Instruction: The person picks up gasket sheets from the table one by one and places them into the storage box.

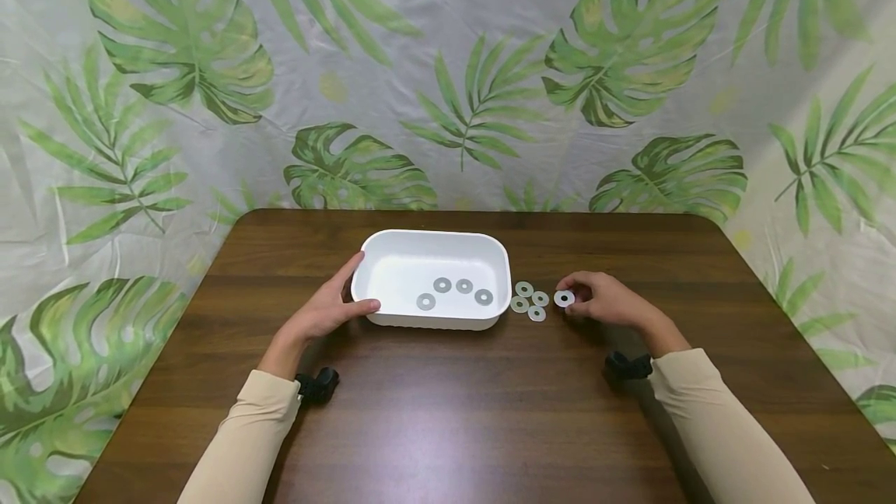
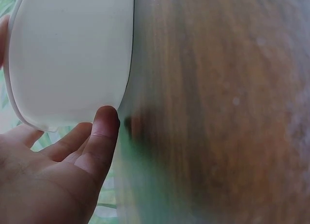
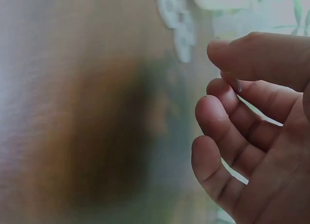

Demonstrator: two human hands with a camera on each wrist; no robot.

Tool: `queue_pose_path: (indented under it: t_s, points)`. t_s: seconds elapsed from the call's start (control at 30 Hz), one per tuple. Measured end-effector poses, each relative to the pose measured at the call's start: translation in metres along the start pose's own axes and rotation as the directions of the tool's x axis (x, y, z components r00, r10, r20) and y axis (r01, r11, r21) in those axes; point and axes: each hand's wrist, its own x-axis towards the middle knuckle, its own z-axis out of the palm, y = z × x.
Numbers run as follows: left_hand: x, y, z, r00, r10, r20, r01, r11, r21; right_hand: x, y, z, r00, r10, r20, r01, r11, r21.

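A white plastic tub (image 1: 435, 322) stands on the table with several flat metal washers (image 1: 442, 285) on its floor. My left hand (image 1: 329, 308) holds the tub's left end, the thumb on the front rim and the fingers round the outside; the left wrist view shows this hand against the tub's white outer wall. To the right of the tub lies a group of several more washers (image 1: 538, 299). Just beyond them my right hand (image 1: 607, 300) pinches one washer (image 1: 564, 299) between thumb and index finger. The right wrist view shows only a thin edge of that washer (image 3: 238, 84).
The brown wooden table (image 1: 448, 411) reaches back to a cloth (image 1: 490, 61) with green leaf prints. A black wrist strap with a camera (image 1: 318, 386) sits on the left wrist, and another wrist camera (image 1: 626, 366) on the right.
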Motion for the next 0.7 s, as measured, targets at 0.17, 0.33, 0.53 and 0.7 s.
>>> queue_pose_path:
  t_s: [0.17,0.33,0.53,0.7]
  points:
    - [-0.001,0.0,-0.001,1.0,-0.007,-0.003,0.007,1.0,-0.009,0.008,-0.011,-0.015,0.999,0.008,-0.041,-0.008,1.0,0.008]
    - [-0.001,0.0,-0.001,1.0,-0.013,-0.005,0.013,1.0,-0.007,0.021,-0.023,-0.027,0.998,-0.013,-0.066,0.013,1.0,0.008]
    - [0.0,-0.001,0.0,1.0,-0.006,-0.007,0.006,1.0,0.005,0.04,-0.035,-0.031,0.998,-0.019,-0.061,0.018,1.0,-0.016]
    - [0.001,-0.002,0.001,1.0,0.001,-0.01,-0.001,1.0,0.005,0.057,-0.048,-0.033,0.998,-0.016,-0.053,0.015,1.0,-0.018]
